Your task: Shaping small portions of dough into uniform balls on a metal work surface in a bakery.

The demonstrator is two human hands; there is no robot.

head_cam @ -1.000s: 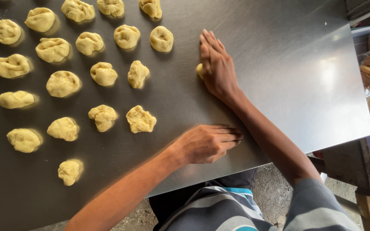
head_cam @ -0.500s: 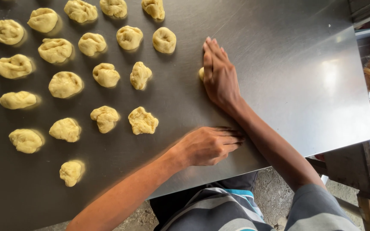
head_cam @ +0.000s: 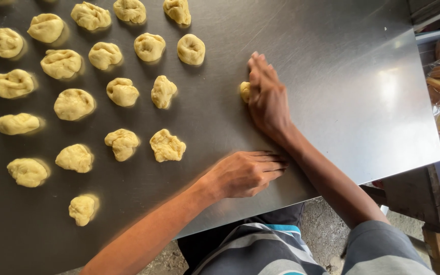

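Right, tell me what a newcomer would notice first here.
Rows of pale yellow lumpy dough pieces cover the left half of the grey stainless steel table. The right hand lies flat on one small dough piece at mid-table, while the left hand rests palm down near the front edge.

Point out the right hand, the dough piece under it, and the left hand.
right hand (head_cam: 268, 99): head view, back of hand.
dough piece (head_cam: 245, 91): head view, exposed left edge.
left hand (head_cam: 245, 173): head view, back of hand.
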